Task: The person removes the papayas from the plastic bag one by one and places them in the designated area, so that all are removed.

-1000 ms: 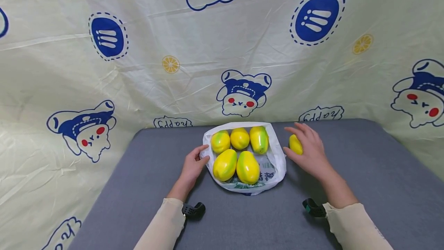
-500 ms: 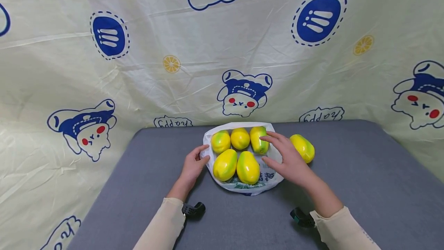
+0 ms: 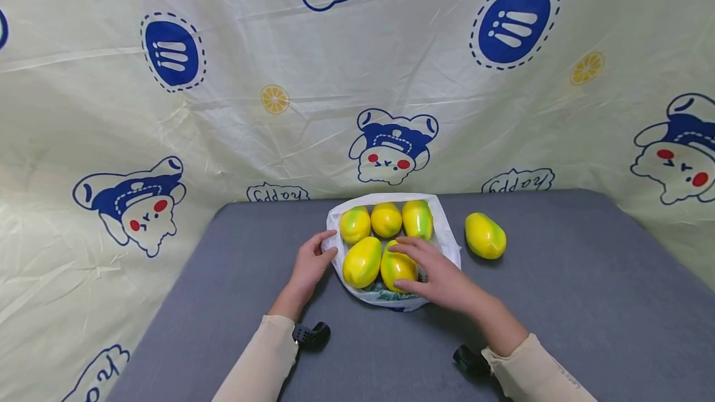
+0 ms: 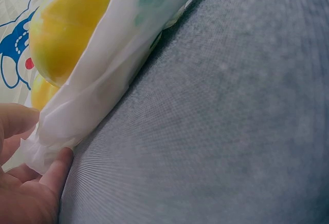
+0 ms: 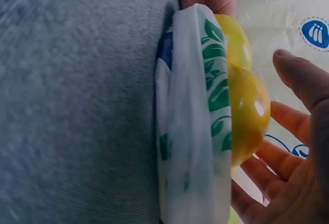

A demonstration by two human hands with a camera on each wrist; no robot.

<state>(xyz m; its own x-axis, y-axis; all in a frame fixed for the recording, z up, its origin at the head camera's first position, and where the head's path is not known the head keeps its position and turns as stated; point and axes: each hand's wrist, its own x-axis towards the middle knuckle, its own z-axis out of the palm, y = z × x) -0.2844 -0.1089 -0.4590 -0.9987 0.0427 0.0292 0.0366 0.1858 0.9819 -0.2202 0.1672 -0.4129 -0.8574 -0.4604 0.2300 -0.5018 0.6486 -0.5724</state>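
Note:
A white plastic bag (image 3: 447,234) with its rim rolled down lies on the table, several yellow-green papaya-like fruits (image 3: 362,262) inside it. My left hand (image 3: 308,265) is at the bag's left rim; in the left wrist view, the bag's edge (image 4: 77,106) lies between its thumb and fingers. Above the front right of the bag, my right hand (image 3: 441,278) has its thumb and fingers spread around the front right fruit (image 3: 398,265), partly covering it. The right wrist view shows the thumb apart from a fruit (image 5: 249,113), while finger contact is unclear. Another such fruit (image 3: 485,236) lies right of the bag.
The grey table (image 3: 251,234) extends on both sides of the bag. Behind it hangs a pale curtain (image 3: 324,147) printed with cartoon figures. A black wrist camera (image 3: 313,335) sits under the left wrist, and another camera (image 3: 471,360) under the right.
My right hand has moved left from the fruit beside the bag to the front right fruit inside it, uncovering the one outside. The left hand has stayed at the rim.

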